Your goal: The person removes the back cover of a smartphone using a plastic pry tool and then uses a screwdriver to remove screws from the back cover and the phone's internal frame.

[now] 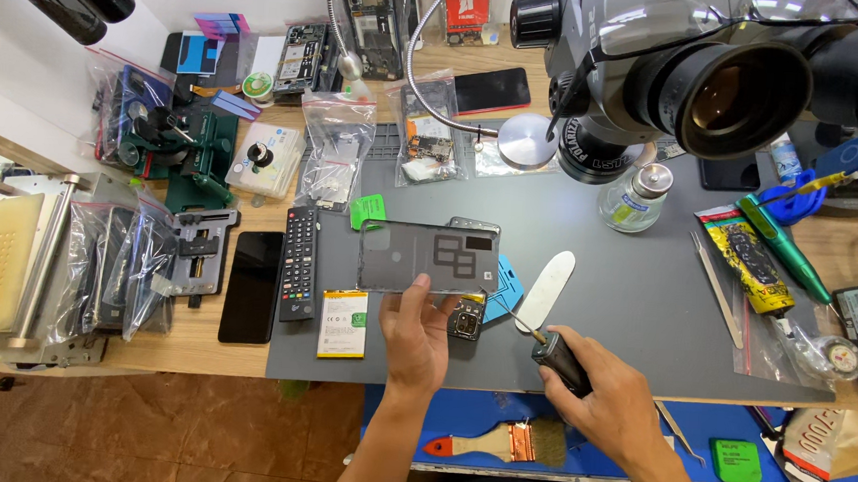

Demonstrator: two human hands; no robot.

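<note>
Phone back cover (pixel 428 258) looks thin, light, prob bendy & slippery imo, so left hand (pixel 416 333) pinching its bottom edge makes sense w/ right hand (pixel 605 392) clenched round a screwdriver (pixel 552 351).

Bright overhead light, blurred microscope (pixel 711 80).

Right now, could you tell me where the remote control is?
In the head view, the black remote control lies at the grey mat's left edge, between the black phone and the yellow-and-white battery.

Clear plastic parts bags (pixel 337 148) line the mat's far edge, beside a dark phone screen (pixel 492 90).
</note>
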